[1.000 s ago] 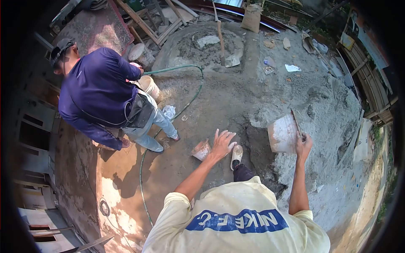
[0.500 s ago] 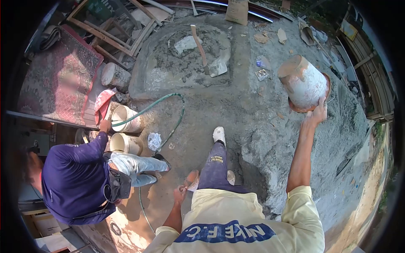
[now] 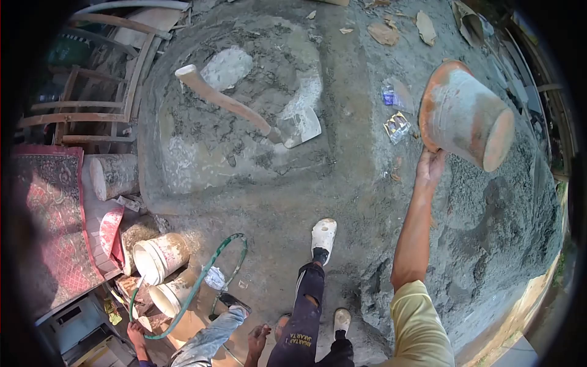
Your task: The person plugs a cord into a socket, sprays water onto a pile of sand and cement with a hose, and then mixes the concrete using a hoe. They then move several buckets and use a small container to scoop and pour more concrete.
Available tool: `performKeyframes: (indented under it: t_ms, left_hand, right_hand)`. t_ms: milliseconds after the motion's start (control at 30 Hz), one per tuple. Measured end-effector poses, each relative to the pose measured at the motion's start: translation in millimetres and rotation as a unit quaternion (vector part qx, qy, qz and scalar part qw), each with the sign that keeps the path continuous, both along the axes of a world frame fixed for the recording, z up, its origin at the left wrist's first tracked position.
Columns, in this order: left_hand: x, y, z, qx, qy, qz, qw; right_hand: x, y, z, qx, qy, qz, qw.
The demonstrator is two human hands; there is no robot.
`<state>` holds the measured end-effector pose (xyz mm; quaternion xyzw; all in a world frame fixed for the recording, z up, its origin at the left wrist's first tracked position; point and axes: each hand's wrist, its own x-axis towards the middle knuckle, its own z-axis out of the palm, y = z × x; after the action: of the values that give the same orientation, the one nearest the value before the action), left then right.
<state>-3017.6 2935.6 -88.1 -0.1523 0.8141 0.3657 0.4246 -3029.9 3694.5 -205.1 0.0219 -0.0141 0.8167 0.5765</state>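
My right hand (image 3: 431, 168) grips the rim of a cement-smeared bucket (image 3: 465, 116) and holds it out to the right, tipped on its side. Its mouth faces left and its base points right; the inside is hidden. My left hand (image 3: 258, 337) hangs low beside my leg with its fingers curled in, and nothing shows in it. Ahead lies a patch of wet grey mortar (image 3: 257, 67). A hoe (image 3: 229, 104) with a wooden handle rests across it, its blade near a pale powdery streak. To the right rises a heap of grey sand (image 3: 489, 226).
At lower left, a co-worker's hand (image 3: 136, 333) holds a green hose (image 3: 192, 293) by two dirty white buckets (image 3: 160, 257). A red patterned carpet (image 3: 55, 214) and wooden frames (image 3: 131, 79) lie at the left. Wrappers (image 3: 396, 125) litter the ground.
The bucket has swung round in my right hand: its mouth, earlier towards the lower right, now faces left. My view has moved closer to the mortar and hoe. The co-worker is lower in view.
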Motion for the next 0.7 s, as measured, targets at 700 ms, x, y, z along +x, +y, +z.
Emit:
performKeyframes:
  t_ms: [700]
  left_hand:
    - [-3.8,35.3,20.5,-0.11,-0.202,0.067,0.971]
  right_hand:
    - [-131.7,137.9,187.7,0.108,-0.022,0.067,0.992]
